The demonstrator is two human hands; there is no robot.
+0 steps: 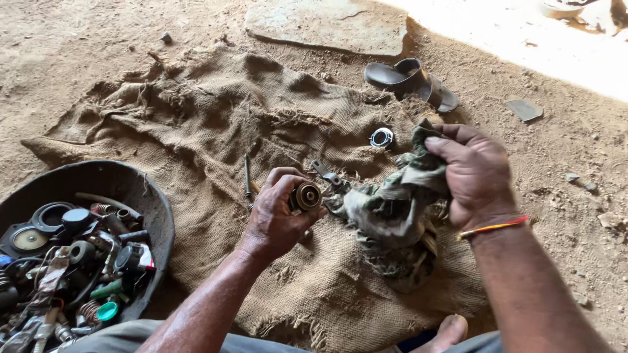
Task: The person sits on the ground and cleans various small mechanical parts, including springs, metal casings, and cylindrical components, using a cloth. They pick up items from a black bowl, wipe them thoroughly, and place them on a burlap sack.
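My left hand (278, 216) grips a small round brass-coloured metal part (307, 196), its ringed face turned toward the right. My right hand (474, 173) is closed on a dirty, patterned green-grey rag (386, 209) that hangs down onto a worn burlap sack (216, 131) spread over the sandy ground. The rag's lower end rests just right of the brass part. A red and yellow thread band circles my right wrist.
A black round tub (140, 189) at the left holds several springs, caps and mechanical parts. On the sack lie a thin metal rod (246, 175), a small flat bracket (327, 174) and a metal ring (382, 137). A dark sandal (411, 82) and a flat stone (327, 26) lie beyond. My bare toe (451, 330) shows below.
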